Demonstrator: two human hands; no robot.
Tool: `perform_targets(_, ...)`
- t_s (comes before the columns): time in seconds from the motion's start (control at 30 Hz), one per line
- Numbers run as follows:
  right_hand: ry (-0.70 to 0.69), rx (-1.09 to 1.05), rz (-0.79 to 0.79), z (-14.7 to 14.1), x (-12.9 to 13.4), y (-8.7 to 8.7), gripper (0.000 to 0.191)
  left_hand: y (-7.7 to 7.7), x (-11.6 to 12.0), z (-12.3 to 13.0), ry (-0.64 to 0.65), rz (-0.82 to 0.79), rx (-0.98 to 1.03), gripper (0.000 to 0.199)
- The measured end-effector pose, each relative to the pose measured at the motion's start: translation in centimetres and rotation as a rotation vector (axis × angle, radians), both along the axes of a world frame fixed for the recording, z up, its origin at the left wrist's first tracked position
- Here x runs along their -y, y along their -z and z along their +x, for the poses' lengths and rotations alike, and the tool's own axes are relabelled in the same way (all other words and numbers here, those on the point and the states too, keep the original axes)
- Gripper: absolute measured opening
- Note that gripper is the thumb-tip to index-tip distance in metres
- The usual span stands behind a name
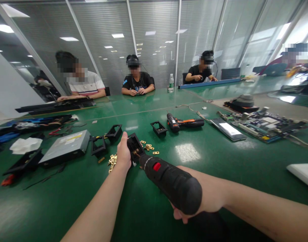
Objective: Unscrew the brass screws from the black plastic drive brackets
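Note:
My left hand (pixel 124 152) is closed around a black plastic housing (pixel 135 143), its thumb along the near wall and its open side facing me. In my right hand (pixel 191 201) is a black cordless drill (pixel 172 181) with a red switch on top, its body hiding most of the fingers. The drill's bit points into the housing and meets a brass-coloured piece inside; whether it touches a screw is too small to tell. Loose brass plates (pixel 112 162) lie left of the housing, and more brass plates (pixel 149 147) lie on its right.
Black frames (pixel 98 146) stand left, and another black frame (pixel 159 129) beyond. A second cordless drill (pixel 185 123) lies near a phone (pixel 228 129) and circuit boards (pixel 267 124). A metal disc drive (pixel 65 148) rests left. Several people sit across the green table (pixel 80 201).

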State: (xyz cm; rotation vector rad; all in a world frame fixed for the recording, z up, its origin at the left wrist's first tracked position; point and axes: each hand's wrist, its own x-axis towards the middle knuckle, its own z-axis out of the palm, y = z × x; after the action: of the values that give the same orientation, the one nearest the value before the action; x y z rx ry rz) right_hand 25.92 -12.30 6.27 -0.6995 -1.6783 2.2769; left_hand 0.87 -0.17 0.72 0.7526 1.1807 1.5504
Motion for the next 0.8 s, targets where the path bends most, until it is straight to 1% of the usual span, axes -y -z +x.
perform_targets(0.1, 0.005, 0.012, -0.019, 0.01, -0.03, -0.34, 0.077, 0.04, -0.05, 0.03, -0.008, 0.007, -0.006, 0.057)
perform_targets(0.2, -0.028, 0.047, 0.028, 0.11, -0.07, -0.84, 0.095, 0.03, -0.02, 0.06, -0.004, 0.002, -0.018, 0.058)
perform_targets(0.27, -0.039, 0.064, 0.048, 0.14, -0.08, -0.96, 0.103, 0.03, 0.00, 0.07, -0.012, -0.009, -0.013, 0.058)
perform_targets(0.4, -0.009, 0.060, 0.021, 0.09, 0.06, -0.64, 0.111, 0.03, 0.00, 0.11, -0.030, -0.026, 0.003, 0.056)
perform_targets(0.53, 0.032, 0.061, -0.035, 0.08, 0.28, -0.37, 0.128, -0.05, 0.05, 0.18, -0.030, -0.028, 0.004, 0.056)
perform_targets(0.6, 0.044, 0.054, -0.016, 0.10, 0.31, -0.45, 0.127, -0.07, 0.08, 0.19, -0.029, -0.034, 0.004, 0.056)
perform_targets(0.7, 0.012, 0.042, 0.040, 0.09, 0.22, -0.70, 0.115, -0.02, 0.08, 0.16, -0.023, -0.029, 0.005, 0.055)
perform_targets(0.8, -0.009, 0.016, -0.023, 0.03, 0.10, -0.85, 0.104, 0.08, 0.04, 0.10, -0.016, -0.018, -0.006, 0.054)
